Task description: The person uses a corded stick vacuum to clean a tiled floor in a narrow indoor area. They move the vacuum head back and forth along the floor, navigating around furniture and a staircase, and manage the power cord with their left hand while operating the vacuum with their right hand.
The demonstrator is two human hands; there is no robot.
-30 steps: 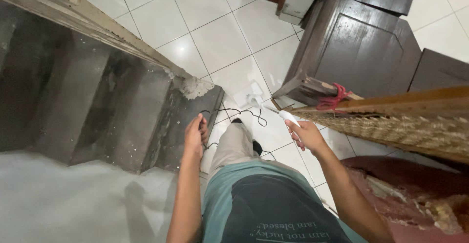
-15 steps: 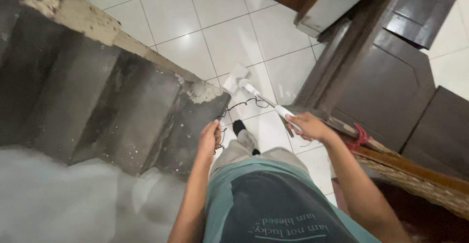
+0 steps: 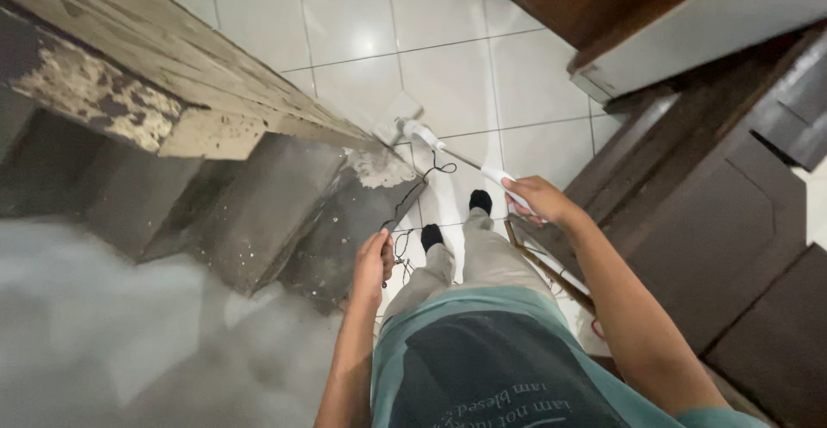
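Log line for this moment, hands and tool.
right hand: grips white mop handle | left hand: holds black cord | mop head: on tiled floor

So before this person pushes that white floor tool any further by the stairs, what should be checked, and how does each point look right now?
1. Right hand grips the white handle: ok, the fingers wrap the upper end.
2. Left hand has the black cord under control: ok, it holds the cord up near the thigh.
3. Cord clear of the feet: not ok, loops hang close beside the black-socked feet.
4. Tool head flat on the white tiled floor: cannot tell, it sits partly tucked against the stair edge.
5. Room beside the concrete bottom step: ok, but tight.
6. Dark wooden cabinet clear of the right elbow: ok.
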